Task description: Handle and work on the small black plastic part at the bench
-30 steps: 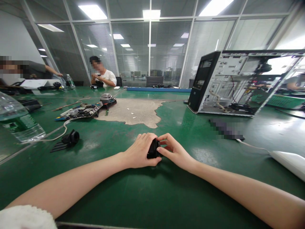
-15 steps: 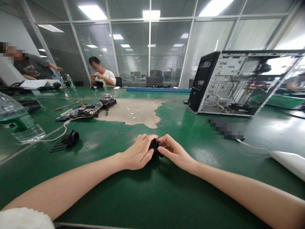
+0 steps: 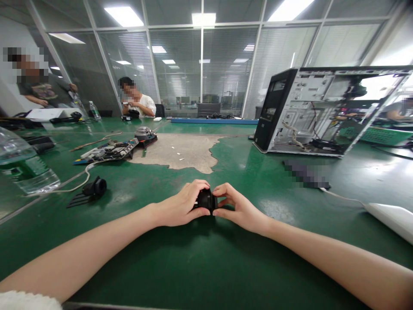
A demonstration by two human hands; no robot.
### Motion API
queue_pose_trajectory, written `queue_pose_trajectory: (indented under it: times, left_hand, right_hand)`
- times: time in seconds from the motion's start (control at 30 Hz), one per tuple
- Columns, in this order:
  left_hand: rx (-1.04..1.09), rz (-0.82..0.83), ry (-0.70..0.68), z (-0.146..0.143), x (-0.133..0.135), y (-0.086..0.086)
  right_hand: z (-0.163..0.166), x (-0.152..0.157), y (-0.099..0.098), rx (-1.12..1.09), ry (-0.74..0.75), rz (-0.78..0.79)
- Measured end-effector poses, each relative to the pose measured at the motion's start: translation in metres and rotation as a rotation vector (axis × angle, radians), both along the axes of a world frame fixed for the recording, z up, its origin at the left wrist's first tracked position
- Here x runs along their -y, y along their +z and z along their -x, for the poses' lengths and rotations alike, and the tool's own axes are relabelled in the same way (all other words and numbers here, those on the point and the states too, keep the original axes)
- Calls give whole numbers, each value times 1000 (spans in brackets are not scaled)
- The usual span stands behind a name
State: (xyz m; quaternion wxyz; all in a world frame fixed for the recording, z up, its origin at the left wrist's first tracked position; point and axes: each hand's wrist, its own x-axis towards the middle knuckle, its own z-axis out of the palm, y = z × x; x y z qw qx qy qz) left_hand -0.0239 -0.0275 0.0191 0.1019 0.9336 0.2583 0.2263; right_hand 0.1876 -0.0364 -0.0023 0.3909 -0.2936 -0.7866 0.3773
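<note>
Both my hands grip a small black rounded plastic part (image 3: 205,199) just above the green table (image 3: 193,275); its exact kind does not show. My left hand (image 3: 185,202) wraps its left side, fingers over the top and thumb along the lower edge. My right hand (image 3: 240,206) pinches the right rim between thumb and fingertips. Some of the part is hidden behind the left fingers. Off to the left lies another black piece (image 3: 95,187) with a round end and slatted strips.
A bare worn patch (image 3: 180,150) lies ahead. A circuit board (image 3: 109,150) and water bottle (image 3: 29,168) are left; an open computer case (image 3: 280,116), a blurred dark object (image 3: 305,174) and a white device (image 3: 390,219) are right. Co-workers sit or stand beyond.
My left hand has shifted slightly left and its grip has opened out, so more of the black part shows. The person at far left stands more upright.
</note>
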Motion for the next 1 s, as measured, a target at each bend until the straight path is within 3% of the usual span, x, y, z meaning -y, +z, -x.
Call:
queue_pose_trajectory:
  times: [0.4, 0.63, 1.0]
  left_hand:
    - [-82, -132, 30, -3, -8, -1]
    - [-202, -266, 53, -5, -8, -2]
    - [-282, -377, 123, -6, -10, -11]
  right_hand:
    - [4, -5, -5, -1, -54, 90]
    - [2, -6, -6, -49, 43, 76]
    - [3, -3, -4, 17, -16, 58]
